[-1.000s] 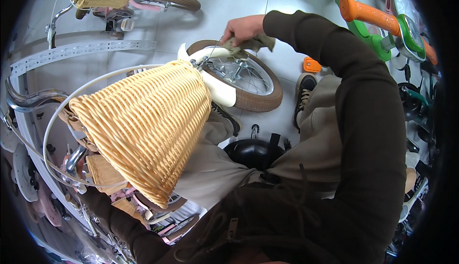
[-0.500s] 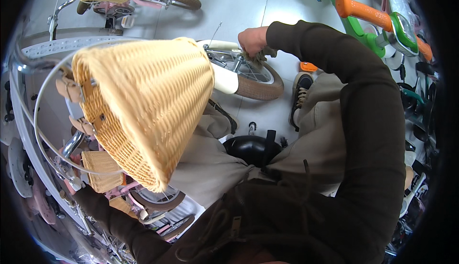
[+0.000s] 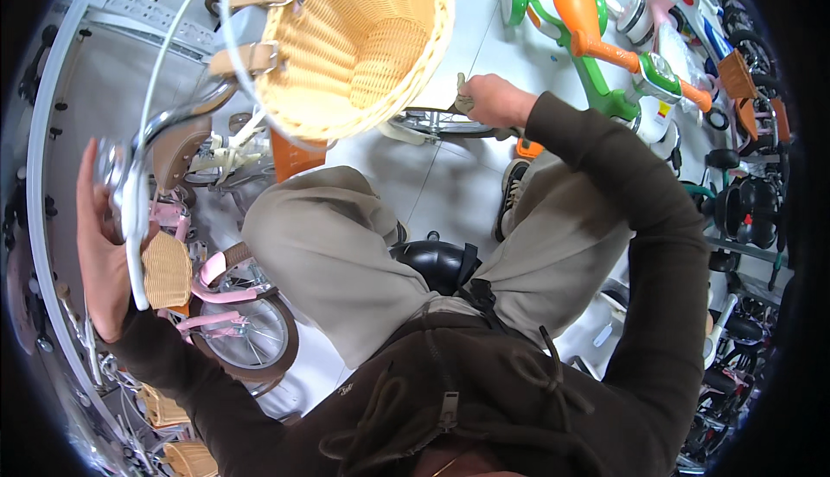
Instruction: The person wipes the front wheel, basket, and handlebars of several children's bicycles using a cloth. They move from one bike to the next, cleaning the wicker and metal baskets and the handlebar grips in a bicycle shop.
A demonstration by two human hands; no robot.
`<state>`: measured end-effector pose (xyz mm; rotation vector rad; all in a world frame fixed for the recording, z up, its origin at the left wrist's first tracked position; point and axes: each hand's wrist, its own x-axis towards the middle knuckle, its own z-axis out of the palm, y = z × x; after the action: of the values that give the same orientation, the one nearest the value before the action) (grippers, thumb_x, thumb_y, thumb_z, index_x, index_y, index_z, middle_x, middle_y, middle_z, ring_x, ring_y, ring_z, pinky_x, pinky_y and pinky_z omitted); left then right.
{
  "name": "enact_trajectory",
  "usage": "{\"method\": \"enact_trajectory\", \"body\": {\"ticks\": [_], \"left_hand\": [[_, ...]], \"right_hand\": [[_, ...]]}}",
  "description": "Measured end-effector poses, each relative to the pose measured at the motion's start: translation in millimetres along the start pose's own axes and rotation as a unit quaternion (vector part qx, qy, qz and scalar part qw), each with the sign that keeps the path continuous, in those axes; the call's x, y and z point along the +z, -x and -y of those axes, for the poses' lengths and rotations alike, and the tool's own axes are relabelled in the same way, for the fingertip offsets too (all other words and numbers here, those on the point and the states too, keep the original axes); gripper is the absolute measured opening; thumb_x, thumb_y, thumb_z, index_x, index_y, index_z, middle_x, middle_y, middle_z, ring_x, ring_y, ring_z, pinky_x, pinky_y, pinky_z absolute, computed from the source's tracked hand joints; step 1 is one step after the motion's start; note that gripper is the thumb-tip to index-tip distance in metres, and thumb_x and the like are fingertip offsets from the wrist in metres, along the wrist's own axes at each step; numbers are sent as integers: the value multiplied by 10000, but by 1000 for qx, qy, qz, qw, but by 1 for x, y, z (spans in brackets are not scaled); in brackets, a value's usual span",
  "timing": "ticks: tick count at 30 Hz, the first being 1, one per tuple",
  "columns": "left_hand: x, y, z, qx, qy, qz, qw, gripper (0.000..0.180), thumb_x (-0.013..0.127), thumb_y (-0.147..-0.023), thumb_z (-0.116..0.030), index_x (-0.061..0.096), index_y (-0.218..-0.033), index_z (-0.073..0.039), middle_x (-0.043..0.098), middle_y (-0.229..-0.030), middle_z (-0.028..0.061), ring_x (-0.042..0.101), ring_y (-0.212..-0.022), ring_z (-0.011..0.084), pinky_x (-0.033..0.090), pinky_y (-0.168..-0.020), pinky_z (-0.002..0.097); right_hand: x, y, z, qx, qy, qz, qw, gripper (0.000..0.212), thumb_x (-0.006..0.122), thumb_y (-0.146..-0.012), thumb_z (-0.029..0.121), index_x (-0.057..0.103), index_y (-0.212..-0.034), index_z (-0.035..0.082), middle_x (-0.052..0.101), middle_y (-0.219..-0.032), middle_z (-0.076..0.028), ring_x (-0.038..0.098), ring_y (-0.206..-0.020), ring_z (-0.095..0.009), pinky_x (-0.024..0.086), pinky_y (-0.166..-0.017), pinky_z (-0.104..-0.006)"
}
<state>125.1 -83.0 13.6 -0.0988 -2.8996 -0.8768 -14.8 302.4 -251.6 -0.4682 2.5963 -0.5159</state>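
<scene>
A pale wicker basket (image 3: 356, 62) is strapped by two tan leather straps (image 3: 246, 60) to a chrome handlebar (image 3: 186, 112), with its open top facing me. My left hand (image 3: 105, 278) is closed around the handlebar's left end, beside a shiny chrome part and a white lever; one finger points up. Beyond the basket, my right hand (image 3: 501, 101) pinches a crumpled greyish-beige cloth (image 3: 464, 97). The cloth is close to the bicycle's front wheel (image 3: 445, 124), which the basket and my hand partly hide. Whether the cloth touches the wheel is unclear.
Pink bicycles with brown tyres (image 3: 290, 339) and a small basket (image 3: 166, 271) stand at left, by a white metal rail (image 3: 39, 174). A green and orange ride-on toy (image 3: 596, 71) stands far right. A black rounded seat (image 3: 435, 263) is between my legs; shelves of bikes line the right.
The basket has swung up and away, and its opening now faces me. My left hand has come into clear view on the handlebar. My right hand sits slightly lower and further right, still with the cloth.
</scene>
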Motion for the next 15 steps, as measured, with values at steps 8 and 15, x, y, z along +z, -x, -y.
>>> {"method": "enact_trajectory", "body": {"ticks": [8,15], "left_hand": [[34,65,-42,336,63,-332,879,690,577,-848,-373,381,-1221,174,444,-1261,313,473,-1179,383,396,-961,453],[253,18,-53,492,-4,95,865,270,631,-658,-160,598,-902,-48,583,-894,88,571,-854,250,469,-768,390]], "right_hand": [[29,-38,-17,43,-42,-244,968,327,570,-671,4,636,-990,35,620,-884,-239,599,-859,-384,479,-777,-406],[44,-42,-6,113,-345,-264,894,415,629,-714,-38,564,-1124,-46,629,-968,-130,601,-855,-196,474,-773,-297]]}}
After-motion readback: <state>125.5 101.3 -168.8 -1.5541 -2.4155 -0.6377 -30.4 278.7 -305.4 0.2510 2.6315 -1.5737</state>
